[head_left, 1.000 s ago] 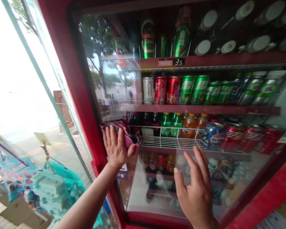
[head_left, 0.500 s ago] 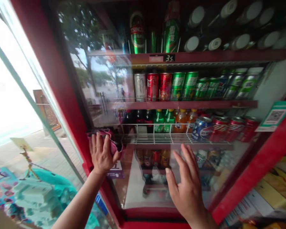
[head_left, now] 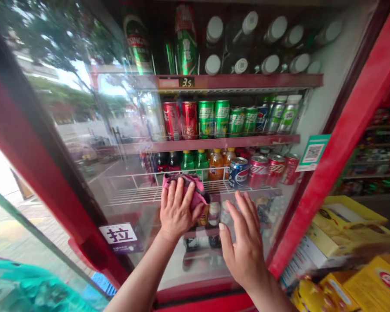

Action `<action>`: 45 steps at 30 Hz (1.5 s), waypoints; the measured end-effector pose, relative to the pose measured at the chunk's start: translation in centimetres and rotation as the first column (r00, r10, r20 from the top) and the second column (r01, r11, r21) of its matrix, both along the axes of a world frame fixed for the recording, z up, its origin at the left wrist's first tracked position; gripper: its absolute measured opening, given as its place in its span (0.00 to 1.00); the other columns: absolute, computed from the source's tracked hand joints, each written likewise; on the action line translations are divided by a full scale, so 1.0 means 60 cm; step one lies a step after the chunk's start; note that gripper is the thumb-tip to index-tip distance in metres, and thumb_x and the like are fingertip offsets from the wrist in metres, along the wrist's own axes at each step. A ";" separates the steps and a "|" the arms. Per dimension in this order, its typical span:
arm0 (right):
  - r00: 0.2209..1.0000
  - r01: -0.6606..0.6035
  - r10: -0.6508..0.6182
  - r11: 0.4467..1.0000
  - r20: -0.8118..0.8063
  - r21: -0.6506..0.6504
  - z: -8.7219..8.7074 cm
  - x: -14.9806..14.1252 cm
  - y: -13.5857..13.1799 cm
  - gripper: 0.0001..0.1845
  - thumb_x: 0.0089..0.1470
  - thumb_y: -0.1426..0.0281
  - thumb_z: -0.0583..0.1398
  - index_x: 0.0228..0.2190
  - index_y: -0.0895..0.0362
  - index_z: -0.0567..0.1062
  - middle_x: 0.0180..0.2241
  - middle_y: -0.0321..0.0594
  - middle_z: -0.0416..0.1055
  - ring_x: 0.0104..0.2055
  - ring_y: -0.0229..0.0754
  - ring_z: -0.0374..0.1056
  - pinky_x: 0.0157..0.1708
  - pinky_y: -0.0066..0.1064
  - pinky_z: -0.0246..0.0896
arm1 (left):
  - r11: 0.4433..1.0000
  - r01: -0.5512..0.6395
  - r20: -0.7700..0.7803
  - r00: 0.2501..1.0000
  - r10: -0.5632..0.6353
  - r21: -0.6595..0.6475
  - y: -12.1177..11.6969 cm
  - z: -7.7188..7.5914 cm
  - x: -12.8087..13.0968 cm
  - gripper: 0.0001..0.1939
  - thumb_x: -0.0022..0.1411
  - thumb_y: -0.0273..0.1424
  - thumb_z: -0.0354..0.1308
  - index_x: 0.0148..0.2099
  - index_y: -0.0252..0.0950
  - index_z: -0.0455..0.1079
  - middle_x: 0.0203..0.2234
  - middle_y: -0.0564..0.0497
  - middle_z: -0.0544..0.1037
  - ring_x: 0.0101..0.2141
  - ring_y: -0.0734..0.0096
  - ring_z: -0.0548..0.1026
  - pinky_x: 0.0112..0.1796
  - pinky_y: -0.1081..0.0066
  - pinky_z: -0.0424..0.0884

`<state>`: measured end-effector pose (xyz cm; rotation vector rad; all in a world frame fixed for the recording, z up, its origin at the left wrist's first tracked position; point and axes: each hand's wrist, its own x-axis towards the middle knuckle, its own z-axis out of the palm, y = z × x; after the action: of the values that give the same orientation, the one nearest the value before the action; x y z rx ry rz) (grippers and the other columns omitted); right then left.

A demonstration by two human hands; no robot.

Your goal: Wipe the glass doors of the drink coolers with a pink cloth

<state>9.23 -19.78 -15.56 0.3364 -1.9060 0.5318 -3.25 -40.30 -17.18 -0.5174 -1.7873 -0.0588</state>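
Observation:
A pink cloth (head_left: 186, 190) with a dark edge lies against the glass door (head_left: 123, 182) of a red-framed drinks fridge. My left hand (head_left: 178, 213) presses on the cloth, fingers stretched over it and the thumb at its right side. To its right, my right hand (head_left: 243, 242) is raised with fingers apart and nothing in it. Whether its fingertips touch the glass I cannot tell. Behind the glass, near both hands, stand a blue Pepsi can (head_left: 238, 172), red cans (head_left: 258, 171) and orange bottles (head_left: 216, 164) on a white wire shelf.
The red door frame (head_left: 48, 169) slants along the left, with a purple-and-white pull sign (head_left: 120, 236) on the glass. A QR-code sticker (head_left: 313, 152) sits at the right edge. Yellow boxes (head_left: 347, 229) are stacked at the lower right; turquoise plastic items (head_left: 22, 286) lie lower left.
My left hand has moved with the cloth from the glass's left edge toward its middle, closer to my right hand. The view has turned right, bringing more yellow boxes into sight.

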 end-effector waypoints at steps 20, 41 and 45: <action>0.999 0.000 0.006 0.987 0.039 -0.160 -0.050 -0.068 0.143 0.39 0.75 0.70 0.57 0.80 0.56 0.54 0.79 0.60 0.56 0.83 0.63 0.51 0.75 0.69 0.62 | 0.999 0.008 -0.005 1.000 -0.008 -0.052 0.195 -0.011 -0.007 0.51 0.64 0.53 0.71 0.81 0.45 0.58 0.81 0.39 0.56 0.81 0.40 0.53 0.78 0.42 0.49; 1.000 -0.001 0.005 0.981 0.018 -0.194 -0.087 -0.031 0.280 0.38 0.75 0.67 0.59 0.79 0.61 0.56 0.78 0.62 0.58 0.82 0.65 0.54 0.73 0.68 0.65 | 0.996 -0.021 -0.065 0.998 0.015 -0.091 0.433 0.017 -0.001 0.51 0.68 0.54 0.65 0.83 0.38 0.54 0.82 0.36 0.51 0.82 0.41 0.48 0.78 0.41 0.50; 0.999 -0.031 0.036 0.987 0.034 -0.155 -0.091 -0.017 0.312 0.38 0.74 0.69 0.59 0.78 0.62 0.57 0.78 0.63 0.58 0.82 0.65 0.53 0.73 0.68 0.65 | 0.995 -0.024 -0.051 0.999 0.019 -0.097 0.429 0.018 0.004 0.50 0.68 0.55 0.65 0.83 0.40 0.55 0.81 0.38 0.55 0.82 0.43 0.51 0.79 0.44 0.50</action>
<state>8.22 -1.05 -20.99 0.2592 -1.8839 0.7083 -3.02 -14.56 -16.11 -0.5645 -1.7529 0.0562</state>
